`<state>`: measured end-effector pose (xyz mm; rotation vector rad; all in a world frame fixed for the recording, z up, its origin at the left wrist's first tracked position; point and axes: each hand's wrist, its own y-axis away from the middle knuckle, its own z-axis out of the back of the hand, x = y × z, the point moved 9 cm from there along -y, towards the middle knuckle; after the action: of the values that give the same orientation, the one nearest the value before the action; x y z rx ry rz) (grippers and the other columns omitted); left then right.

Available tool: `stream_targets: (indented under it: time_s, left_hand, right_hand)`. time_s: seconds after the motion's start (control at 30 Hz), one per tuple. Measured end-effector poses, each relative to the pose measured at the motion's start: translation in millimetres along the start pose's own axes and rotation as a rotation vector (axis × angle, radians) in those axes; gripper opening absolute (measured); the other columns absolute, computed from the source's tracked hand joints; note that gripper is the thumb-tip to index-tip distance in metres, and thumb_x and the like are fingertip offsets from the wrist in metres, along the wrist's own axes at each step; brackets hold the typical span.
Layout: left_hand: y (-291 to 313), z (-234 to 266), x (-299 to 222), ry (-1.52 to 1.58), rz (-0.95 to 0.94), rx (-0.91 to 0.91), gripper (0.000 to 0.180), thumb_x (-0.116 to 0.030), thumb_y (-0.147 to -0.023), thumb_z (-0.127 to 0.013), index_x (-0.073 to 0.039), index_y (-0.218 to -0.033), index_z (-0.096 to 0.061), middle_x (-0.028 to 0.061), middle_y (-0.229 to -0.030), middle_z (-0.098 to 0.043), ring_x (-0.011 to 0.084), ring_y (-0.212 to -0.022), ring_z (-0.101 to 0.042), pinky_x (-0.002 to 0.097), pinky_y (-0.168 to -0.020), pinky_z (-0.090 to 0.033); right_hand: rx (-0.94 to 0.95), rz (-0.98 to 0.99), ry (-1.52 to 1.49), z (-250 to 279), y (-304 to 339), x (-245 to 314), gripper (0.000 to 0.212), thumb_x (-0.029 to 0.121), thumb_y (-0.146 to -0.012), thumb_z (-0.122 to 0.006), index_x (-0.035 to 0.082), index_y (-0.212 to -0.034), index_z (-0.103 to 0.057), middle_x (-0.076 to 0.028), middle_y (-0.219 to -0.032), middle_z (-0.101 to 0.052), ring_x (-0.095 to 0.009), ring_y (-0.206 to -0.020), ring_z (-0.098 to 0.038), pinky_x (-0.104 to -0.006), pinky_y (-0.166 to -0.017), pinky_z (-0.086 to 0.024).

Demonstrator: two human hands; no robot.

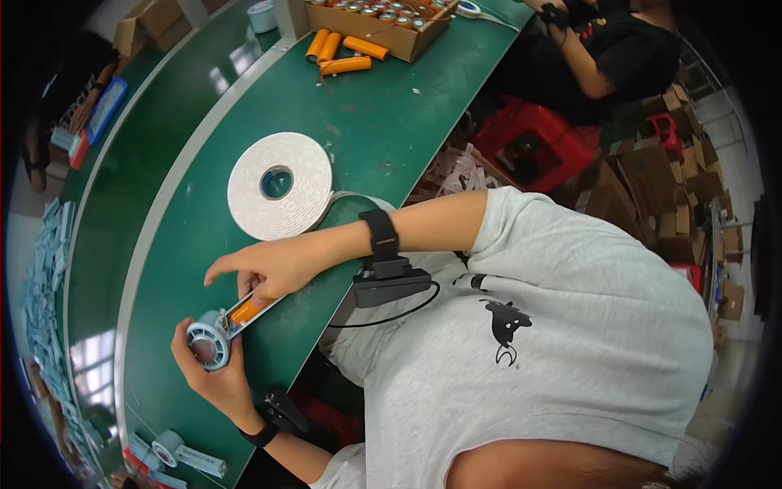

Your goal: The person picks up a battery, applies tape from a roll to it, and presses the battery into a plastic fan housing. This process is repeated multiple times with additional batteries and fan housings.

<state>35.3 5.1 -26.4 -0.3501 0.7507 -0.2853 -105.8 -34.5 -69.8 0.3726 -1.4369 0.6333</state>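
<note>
My left hand [213, 381] is closed around the round light-blue head of a small handheld fan [208, 343], above the green table. The fan's handle is uncovered, and an orange cylindrical battery [245, 310] lies in it, with thin wires near the head. My right hand [281, 267] reaches over the handle from the other side. Its thumb and lower fingers press on the battery's far end, partly hiding it, while the index finger sticks out. Just beyond that wrist, a large roll of white foam tape [297, 183] lies flat with its loose end trailing to the table edge.
Farther along the table [375, 114], several orange batteries [346, 64] lie by a cardboard box [401, 47] of more cells. Another fan [191, 459] rests at lower left. A light-blue parts pile [47, 285] lies past the metal rail. A red stool [533, 143] and a seated person are at upper right.
</note>
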Motion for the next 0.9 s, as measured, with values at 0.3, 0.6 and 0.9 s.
stream_targets:
  time_s: [0.3, 0.6, 0.9]
  left_hand:
    - [-147.5, 32.7, 0.8, -0.021, -0.214, 0.016, 0.058, -0.001, -0.067, -0.068, 0.001, -0.119, -0.043, 0.0114, -0.113, -0.049, 0.0215, -0.104, -0.047, 0.0301, -0.092, -0.035]
    - [-281.0, -25.8, 259.8, -0.175, 0.063, 0.075, 0.069, -0.021, -0.071, -0.070, 0.002, -0.126, -0.037, 0.0189, -0.125, -0.042, 0.0271, -0.112, -0.044, 0.0339, -0.095, -0.032]
    - [-153.7, -127.3, -132.5, -0.040, -0.640, 0.827, 0.091, -0.037, -0.063, -0.072, -0.003, -0.134, -0.026, 0.0181, -0.137, -0.027, 0.0306, -0.129, -0.021, 0.0392, -0.103, -0.022]
  right_hand:
    - [-0.601, 0.548, 0.427, 98.9, 30.1, 89.1, 0.030, 0.006, -0.074, -0.058, 0.001, -0.103, -0.055, -0.016, -0.087, -0.062, -0.021, -0.073, -0.060, -0.0292, -0.065, -0.047]
    - [-1.069, 0.156, 0.962, 260.7, 125.6, 90.2, 0.040, 0.009, -0.068, -0.064, -0.001, -0.105, -0.053, -0.011, -0.079, -0.061, -0.026, -0.077, -0.058, -0.0351, -0.075, -0.044]
    - [-0.453, 0.094, 0.470, 180.0, 96.9, 62.2, 0.029, 0.008, -0.065, -0.062, -0.003, -0.091, -0.058, -0.014, -0.077, -0.061, -0.027, -0.080, -0.059, -0.0367, -0.069, -0.047]
